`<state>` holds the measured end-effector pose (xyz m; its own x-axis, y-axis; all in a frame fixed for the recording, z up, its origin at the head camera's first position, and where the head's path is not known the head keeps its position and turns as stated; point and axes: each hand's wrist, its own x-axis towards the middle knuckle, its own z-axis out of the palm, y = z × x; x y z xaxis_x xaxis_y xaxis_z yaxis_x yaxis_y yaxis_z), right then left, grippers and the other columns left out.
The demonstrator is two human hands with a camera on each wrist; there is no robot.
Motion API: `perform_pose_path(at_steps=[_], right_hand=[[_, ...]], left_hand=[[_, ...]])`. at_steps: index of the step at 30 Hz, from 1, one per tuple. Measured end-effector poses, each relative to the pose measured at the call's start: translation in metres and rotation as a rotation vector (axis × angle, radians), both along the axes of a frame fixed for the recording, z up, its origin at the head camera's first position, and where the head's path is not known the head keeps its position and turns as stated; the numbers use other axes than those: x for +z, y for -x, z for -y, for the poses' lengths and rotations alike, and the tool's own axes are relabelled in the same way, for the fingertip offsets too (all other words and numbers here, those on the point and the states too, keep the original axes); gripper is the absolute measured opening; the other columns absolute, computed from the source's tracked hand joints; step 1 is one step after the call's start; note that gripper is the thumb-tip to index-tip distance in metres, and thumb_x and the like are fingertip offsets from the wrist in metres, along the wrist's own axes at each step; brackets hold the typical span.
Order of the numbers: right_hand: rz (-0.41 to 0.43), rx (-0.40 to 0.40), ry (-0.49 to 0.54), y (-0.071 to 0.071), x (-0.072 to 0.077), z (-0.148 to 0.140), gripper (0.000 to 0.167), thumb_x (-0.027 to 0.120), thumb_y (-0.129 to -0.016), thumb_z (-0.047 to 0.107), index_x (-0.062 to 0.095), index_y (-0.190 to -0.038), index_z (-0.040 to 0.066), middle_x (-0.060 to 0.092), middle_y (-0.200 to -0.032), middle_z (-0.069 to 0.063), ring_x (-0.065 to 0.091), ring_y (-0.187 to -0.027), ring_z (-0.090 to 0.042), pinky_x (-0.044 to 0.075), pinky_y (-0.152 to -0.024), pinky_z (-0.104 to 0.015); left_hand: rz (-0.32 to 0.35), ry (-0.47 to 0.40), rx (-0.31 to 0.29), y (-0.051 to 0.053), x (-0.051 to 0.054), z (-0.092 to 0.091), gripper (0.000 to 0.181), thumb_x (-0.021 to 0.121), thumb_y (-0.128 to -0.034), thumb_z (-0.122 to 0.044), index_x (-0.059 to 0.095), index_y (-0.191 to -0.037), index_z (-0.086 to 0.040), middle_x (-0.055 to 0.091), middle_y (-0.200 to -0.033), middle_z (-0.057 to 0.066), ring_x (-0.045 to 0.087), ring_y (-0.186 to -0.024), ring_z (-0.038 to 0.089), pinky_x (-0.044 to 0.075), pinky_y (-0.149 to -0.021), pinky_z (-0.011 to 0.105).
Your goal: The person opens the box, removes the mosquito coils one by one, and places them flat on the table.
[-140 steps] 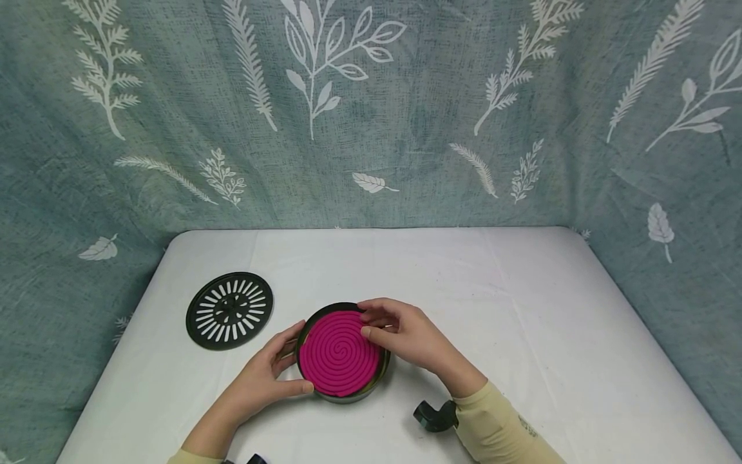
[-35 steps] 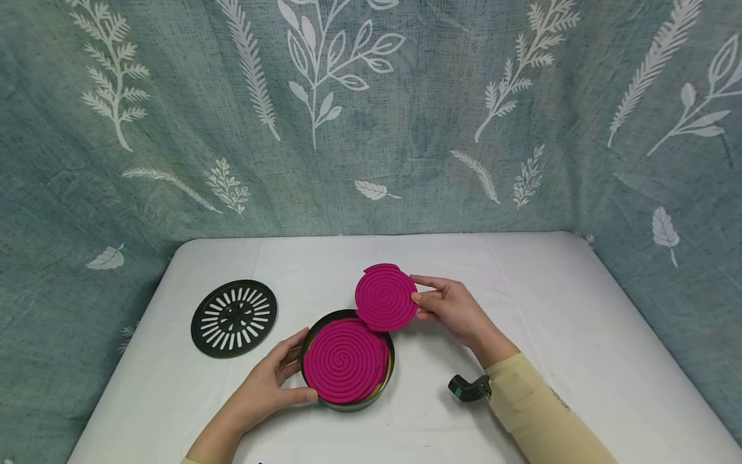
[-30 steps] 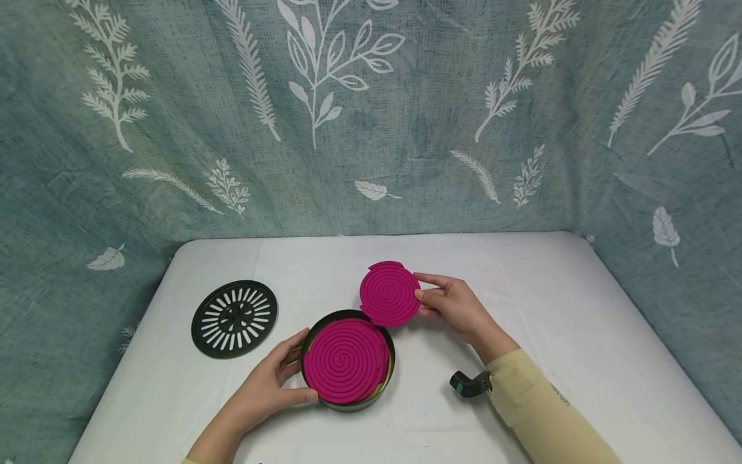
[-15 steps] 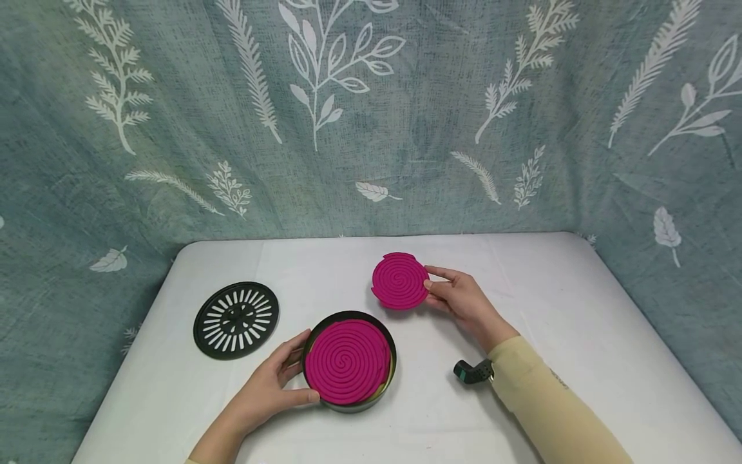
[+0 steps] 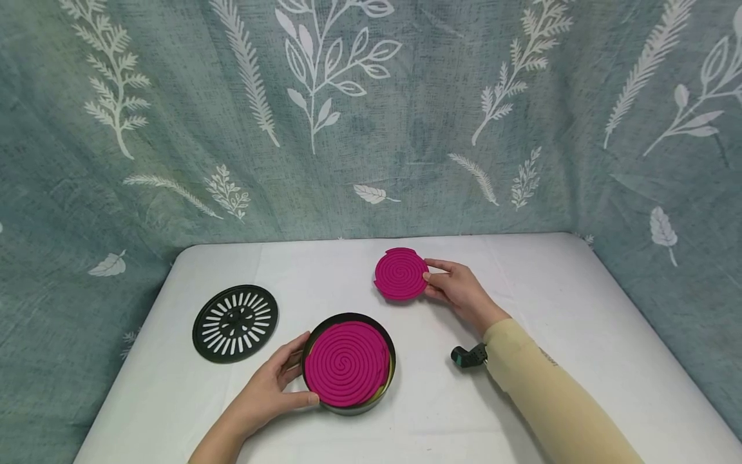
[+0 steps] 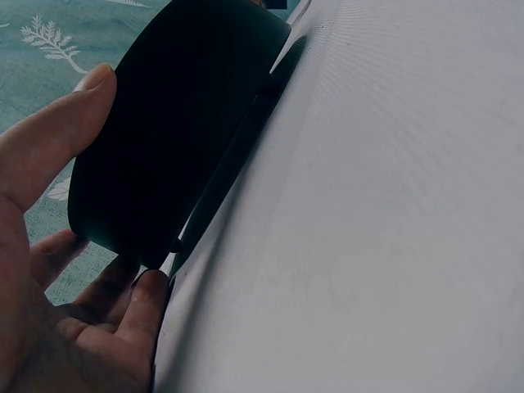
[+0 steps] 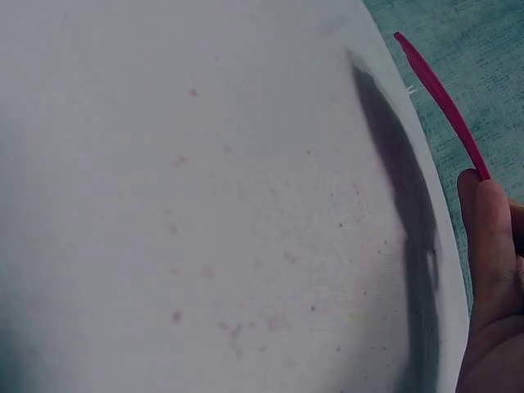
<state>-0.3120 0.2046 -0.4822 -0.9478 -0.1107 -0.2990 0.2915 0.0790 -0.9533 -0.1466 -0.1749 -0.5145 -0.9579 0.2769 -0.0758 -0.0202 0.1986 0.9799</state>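
My right hand (image 5: 458, 287) pinches a flat pink mosquito coil (image 5: 401, 274) by its right edge, above the back middle of the table. In the right wrist view the coil (image 7: 442, 102) shows edge-on, apart from the cloth, with its shadow below. My left hand (image 5: 272, 383) grips the left side of a round dark tin (image 5: 339, 410), thumb at the front and fingers behind. Inside the tin lies more pink coil (image 5: 346, 364), with a greenish-yellow strip at its right edge. In the left wrist view the tin's dark wall (image 6: 176, 123) sits between thumb and fingers.
A black round slotted lid (image 5: 235, 323) lies on the white-covered table (image 5: 464, 412), left of the tin. A leaf-patterned green curtain (image 5: 371, 116) hangs behind the table. The right wrist carries a small black camera (image 5: 468, 356).
The right hand has lifted the mosquito coil off the tin and carried it back and to the right, clear of the rim. The left hand keeps its grip on the tin.
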Motion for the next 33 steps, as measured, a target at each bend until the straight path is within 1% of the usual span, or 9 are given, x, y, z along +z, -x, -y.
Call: perform_pose_path(at_steps=[5,12,18,27,33], right_hand=[[0.017,0.003,-0.009,0.008,-0.004,0.002,0.050,0.062,-0.099,0.011,0.048,-0.146,0.009,0.070,-0.097,-0.011,0.067,-0.071,-0.010,0.063,-0.075,-0.027],[0.034,-0.007,-0.033,0.014,-0.007,0.004,0.050,0.062,-0.099,0.013,0.048,-0.147,0.012,0.069,-0.101,-0.012,0.067,-0.073,-0.011,0.063,-0.076,-0.028],[0.053,-0.013,-0.048,0.023,-0.009,0.008,0.049,0.063,-0.098,0.013,0.050,-0.145,0.014,0.068,-0.103,-0.012,0.067,-0.073,-0.010,0.063,-0.077,-0.028],[0.075,-0.006,-0.070,0.033,-0.010,0.012,0.049,0.064,-0.098,0.012,0.050,-0.145,0.014,0.067,-0.095,-0.012,0.066,-0.068,-0.011,0.063,-0.073,-0.027],[0.081,-0.004,-0.086,0.036,-0.009,0.012,0.049,0.064,-0.097,0.012,0.051,-0.145,0.014,0.065,-0.101,-0.013,0.065,-0.068,-0.011,0.063,-0.072,-0.026]], left_hand=[[0.003,-0.006,-0.003,-0.001,0.001,0.000,0.108,0.097,-0.0590,-0.026,0.040,-0.150,-0.028,0.041,-0.149,-0.005,0.043,-0.135,0.015,0.040,-0.111,0.022],[0.007,0.000,0.000,-0.001,0.002,0.000,0.109,0.097,-0.0586,-0.026,0.039,-0.150,-0.028,0.041,-0.150,-0.005,0.042,-0.135,0.014,0.040,-0.110,0.022],[0.017,0.007,0.005,0.000,0.002,0.000,0.110,0.098,-0.0575,-0.026,0.040,-0.150,-0.028,0.041,-0.150,-0.006,0.042,-0.135,0.013,0.040,-0.110,0.021],[0.021,0.005,0.012,0.000,0.001,0.000,0.109,0.098,-0.0569,-0.027,0.040,-0.149,-0.029,0.042,-0.149,-0.005,0.043,-0.135,0.014,0.040,-0.110,0.021],[0.016,0.002,0.010,0.000,0.001,-0.001,0.109,0.098,-0.0568,-0.027,0.041,-0.149,-0.029,0.042,-0.149,-0.005,0.043,-0.134,0.014,0.040,-0.110,0.021]])
